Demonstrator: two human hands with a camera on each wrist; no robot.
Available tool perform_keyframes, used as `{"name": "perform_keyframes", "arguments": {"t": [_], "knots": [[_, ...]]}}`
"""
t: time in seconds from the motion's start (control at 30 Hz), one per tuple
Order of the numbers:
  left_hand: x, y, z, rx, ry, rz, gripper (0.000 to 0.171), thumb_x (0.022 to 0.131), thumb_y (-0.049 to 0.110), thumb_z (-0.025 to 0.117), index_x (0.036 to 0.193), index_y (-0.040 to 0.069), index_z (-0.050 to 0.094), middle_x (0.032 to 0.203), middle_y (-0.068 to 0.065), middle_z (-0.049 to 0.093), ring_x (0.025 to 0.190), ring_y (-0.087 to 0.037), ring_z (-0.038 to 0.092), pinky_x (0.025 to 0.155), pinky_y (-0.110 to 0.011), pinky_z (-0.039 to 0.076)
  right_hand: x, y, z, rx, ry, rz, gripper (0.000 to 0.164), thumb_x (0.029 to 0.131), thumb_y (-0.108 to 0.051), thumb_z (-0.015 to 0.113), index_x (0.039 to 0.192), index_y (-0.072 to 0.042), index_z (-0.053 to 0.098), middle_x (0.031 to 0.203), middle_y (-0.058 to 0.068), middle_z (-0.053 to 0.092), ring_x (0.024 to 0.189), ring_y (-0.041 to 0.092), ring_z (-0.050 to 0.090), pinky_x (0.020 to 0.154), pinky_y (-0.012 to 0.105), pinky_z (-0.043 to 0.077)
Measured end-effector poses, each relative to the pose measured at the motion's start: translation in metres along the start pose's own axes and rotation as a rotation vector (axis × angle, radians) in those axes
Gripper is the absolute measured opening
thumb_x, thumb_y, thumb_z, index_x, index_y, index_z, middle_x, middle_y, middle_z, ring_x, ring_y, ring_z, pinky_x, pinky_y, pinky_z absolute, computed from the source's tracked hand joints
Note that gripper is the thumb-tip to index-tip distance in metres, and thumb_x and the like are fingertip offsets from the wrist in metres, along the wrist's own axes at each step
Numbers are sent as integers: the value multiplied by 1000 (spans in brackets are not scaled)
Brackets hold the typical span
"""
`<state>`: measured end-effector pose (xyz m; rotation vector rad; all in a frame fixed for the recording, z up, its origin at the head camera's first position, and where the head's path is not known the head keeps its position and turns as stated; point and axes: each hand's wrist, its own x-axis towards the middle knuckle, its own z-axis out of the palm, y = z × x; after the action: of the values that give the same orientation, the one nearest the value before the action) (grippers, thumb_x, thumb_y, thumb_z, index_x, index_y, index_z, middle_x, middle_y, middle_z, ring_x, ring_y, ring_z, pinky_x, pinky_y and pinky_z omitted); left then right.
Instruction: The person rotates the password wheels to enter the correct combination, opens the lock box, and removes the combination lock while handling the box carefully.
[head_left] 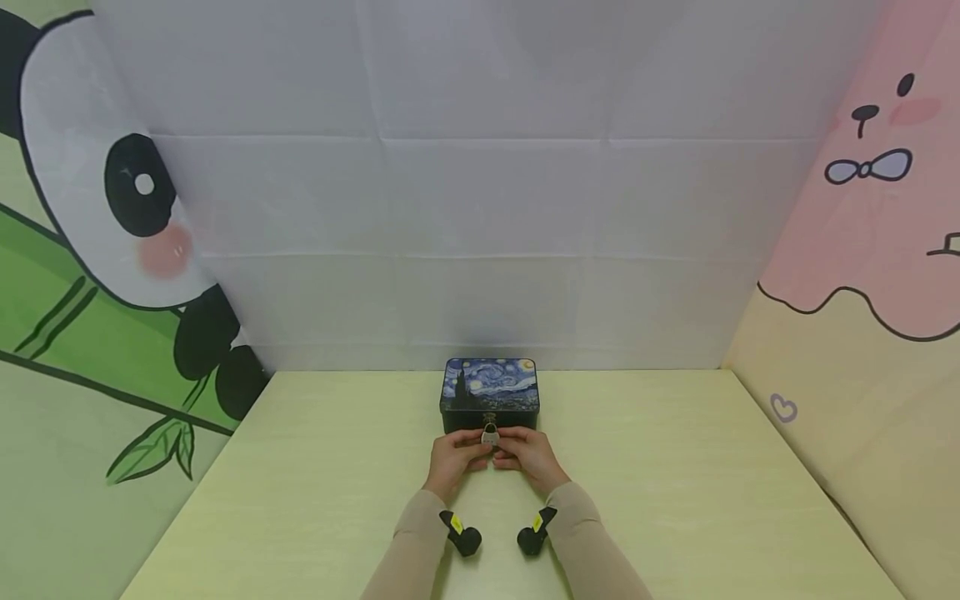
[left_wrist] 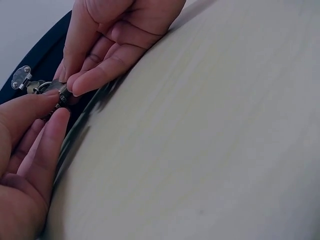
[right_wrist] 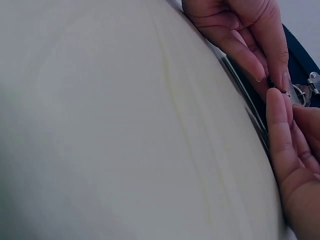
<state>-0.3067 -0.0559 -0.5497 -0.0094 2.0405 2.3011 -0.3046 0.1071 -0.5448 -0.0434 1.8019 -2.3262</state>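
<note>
A dark tin box (head_left: 490, 385) with a starry night painting on its lid stands at the back of the table. From the metal clasp (left_wrist: 21, 78) on its front hangs a small silver combination padlock (head_left: 490, 435), its shackle (left_wrist: 44, 86) passing through the clasp. My left hand (head_left: 453, 460) pinches the padlock body from the left between thumb and fingers. Opposite it, my right hand (head_left: 529, 456) pinches the other side. Number dials (left_wrist: 63, 98) show along the padlock's lower edge, between the fingertips of both hands. Fingers hide part of the lock body.
The pale yellow table (head_left: 337, 467) reaches back to a white cloth wall (head_left: 487, 208) close behind the box. Cartoon-printed side walls stand at left and right. A black wrist camera (head_left: 467, 540) sits on the left sleeve, another (head_left: 532, 540) on the right.
</note>
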Motion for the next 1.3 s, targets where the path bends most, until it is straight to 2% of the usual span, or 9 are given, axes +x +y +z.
{"name": "perform_keyframes", "arguments": {"t": [0.27,0.47,0.97,1.3], "knots": [[-1,0,0,6,-1,2,35,86,-7,72,119,-16,64,105,-23,71,85,-21,72,67,-31,63,1,1,-1,4,0,2,34,98,6,56,128,20,52,92,11,66,73,13,66,70,28,62],[0,0,-2,1,-22,-10,36,87,-9,71,121,-17,62,107,-25,70,82,-20,72,66,-33,63,2,1,-1,8,-5,1,33,98,6,56,127,21,52,91,10,66,73,13,66,70,28,62],[2,0,-5,-46,-39,-41,36,88,-9,69,122,-18,60,103,-19,70,78,-22,72,68,-36,63,2,2,0,-7,-12,-9,33,98,5,57,127,20,53,95,12,67,74,13,66,71,28,62],[-12,22,-2,-58,-67,-34,34,86,-14,68,118,-21,60,99,-20,70,78,-24,72,68,-37,63,5,5,-2,3,-14,-20,31,97,7,56,125,21,54,91,9,66,72,13,66,69,27,62]]}}
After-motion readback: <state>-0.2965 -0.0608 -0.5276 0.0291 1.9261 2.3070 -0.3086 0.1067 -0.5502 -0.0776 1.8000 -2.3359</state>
